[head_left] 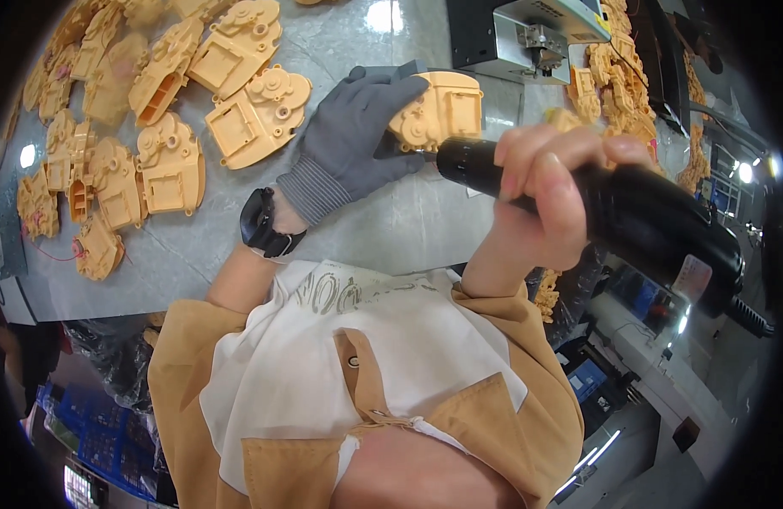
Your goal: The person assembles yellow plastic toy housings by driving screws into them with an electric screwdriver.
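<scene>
My left hand (349,136), in a grey glove, is closed on a yellow-orange plastic housing (452,103) above the grey table. A black watch circles that wrist. My bare right hand (548,174) wraps round a black electric screwdriver (650,216), held nearly level. Its tip points left and meets the near side of the housing by my gloved fingers. Whether the bit sits in a screw is too small to tell. Just left of my glove lies another housing of the same kind (260,116), its open square recess facing up.
Several more yellow-orange housings (169,165) cover the left of the grey table (238,246). A black and silver machine (527,42) stands at the far side, with more plastic parts (616,76) heaped to its right. The screwdriver's cable (752,316) runs off right.
</scene>
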Available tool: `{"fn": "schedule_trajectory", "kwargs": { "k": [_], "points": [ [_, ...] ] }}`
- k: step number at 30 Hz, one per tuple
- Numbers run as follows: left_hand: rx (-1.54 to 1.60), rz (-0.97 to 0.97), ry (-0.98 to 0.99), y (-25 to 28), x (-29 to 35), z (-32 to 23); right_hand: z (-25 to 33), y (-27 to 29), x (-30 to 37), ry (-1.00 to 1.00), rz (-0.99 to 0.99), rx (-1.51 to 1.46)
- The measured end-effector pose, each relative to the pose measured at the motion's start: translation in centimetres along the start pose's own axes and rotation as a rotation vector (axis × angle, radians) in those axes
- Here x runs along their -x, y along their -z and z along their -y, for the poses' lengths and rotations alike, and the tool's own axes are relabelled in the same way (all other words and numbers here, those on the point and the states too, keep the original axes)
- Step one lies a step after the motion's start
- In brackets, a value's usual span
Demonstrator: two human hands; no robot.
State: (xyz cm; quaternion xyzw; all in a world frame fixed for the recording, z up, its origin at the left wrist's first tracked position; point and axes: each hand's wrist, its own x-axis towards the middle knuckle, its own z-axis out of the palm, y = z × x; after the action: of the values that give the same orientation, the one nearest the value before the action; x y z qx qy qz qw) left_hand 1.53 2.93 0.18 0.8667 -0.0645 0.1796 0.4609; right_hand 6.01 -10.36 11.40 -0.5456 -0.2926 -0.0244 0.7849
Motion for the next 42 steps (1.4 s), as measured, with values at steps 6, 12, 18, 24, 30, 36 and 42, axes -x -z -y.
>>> {"fn": "schedule_trajectory", "kwargs": {
  "k": [6, 12, 18, 24, 30, 36, 42],
  "points": [
    [-0.011, 0.009, 0.034, 0.3, 0.2, -0.2, -1.0, 0.0, -0.1, -0.042, 0.102, 0.044],
    [-0.01, -0.003, 0.029, 0.2, 0.0, 0.1, -1.0, -0.8, 0.0, -0.027, 0.183, 0.206],
    [0.0, -0.024, 0.009, -0.1, -0.2, 0.3, -1.8, -0.4, -0.6, -0.026, 0.187, 0.16],
    [0.021, -0.023, 0.005, 0.2, -0.3, 0.1, -1.1, 0.9, -0.1, 0.059, 0.129, 0.059],
    [-0.02, -0.015, 0.013, 0.1, -0.2, -0.4, 0.8, 7.4, -8.1, 0.221, -0.375, 0.121],
    [0.0, 0.024, 0.017, 0.0, -0.4, -0.1, -3.2, 8.9, -12.2, 0.218, -0.378, 0.404],
    [-0.028, 0.038, 0.023, 0.1, -0.6, -0.2, 0.0, 6.3, -5.3, 0.071, -0.197, 0.016]
  ]
}}
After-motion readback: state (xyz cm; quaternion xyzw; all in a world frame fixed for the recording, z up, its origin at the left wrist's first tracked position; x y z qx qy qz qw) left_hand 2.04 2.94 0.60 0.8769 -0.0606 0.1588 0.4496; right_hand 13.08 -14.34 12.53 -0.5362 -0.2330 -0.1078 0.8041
